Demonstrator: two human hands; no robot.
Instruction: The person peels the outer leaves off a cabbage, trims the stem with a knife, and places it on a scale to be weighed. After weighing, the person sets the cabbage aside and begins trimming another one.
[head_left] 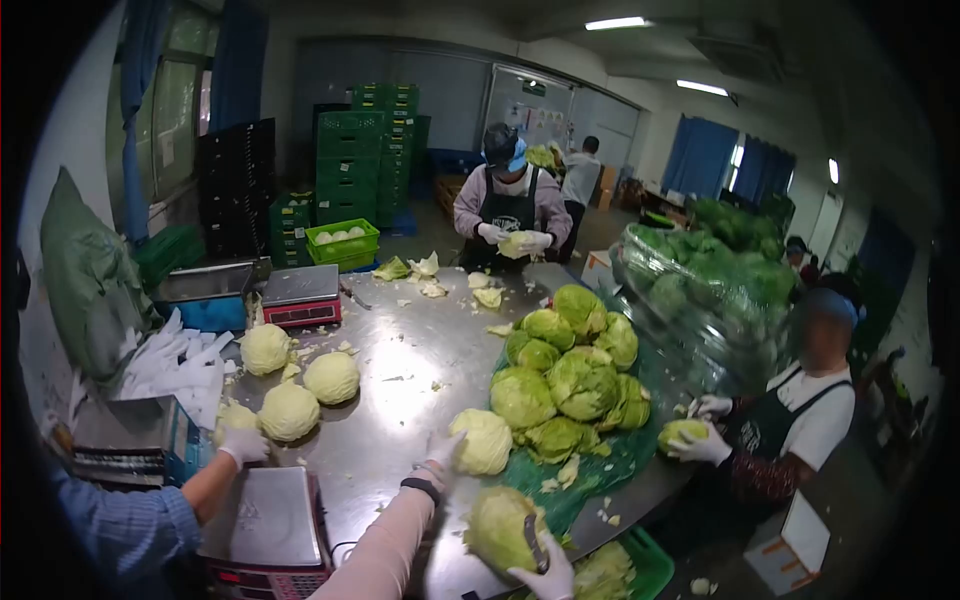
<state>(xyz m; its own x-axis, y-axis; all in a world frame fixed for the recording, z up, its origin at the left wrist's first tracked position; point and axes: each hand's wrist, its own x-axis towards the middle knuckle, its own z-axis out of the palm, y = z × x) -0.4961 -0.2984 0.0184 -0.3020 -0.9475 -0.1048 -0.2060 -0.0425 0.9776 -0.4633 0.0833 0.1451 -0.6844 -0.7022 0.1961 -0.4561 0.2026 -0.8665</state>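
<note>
My left hand (443,453), in a white glove at the end of a pink sleeve, rests against the left side of a pale trimmed cabbage (483,442) on the metal table. Its fingers are partly hidden by the cabbage. In my gloved right hand (549,573), near the table's front edge, is a knife (535,540) with a dark blade lying across a greener cabbage (498,528). Right behind these, a heap of untrimmed cabbages (583,382) lies on green netting (535,490).
A co-worker's gloved hand (244,444) touches a cabbage at left, by several trimmed ones (290,411). Scales (262,520) stand at front left and at the back (300,290). Two other people (510,205) (815,400) hold cabbages across the table. A green crate (648,562) is below.
</note>
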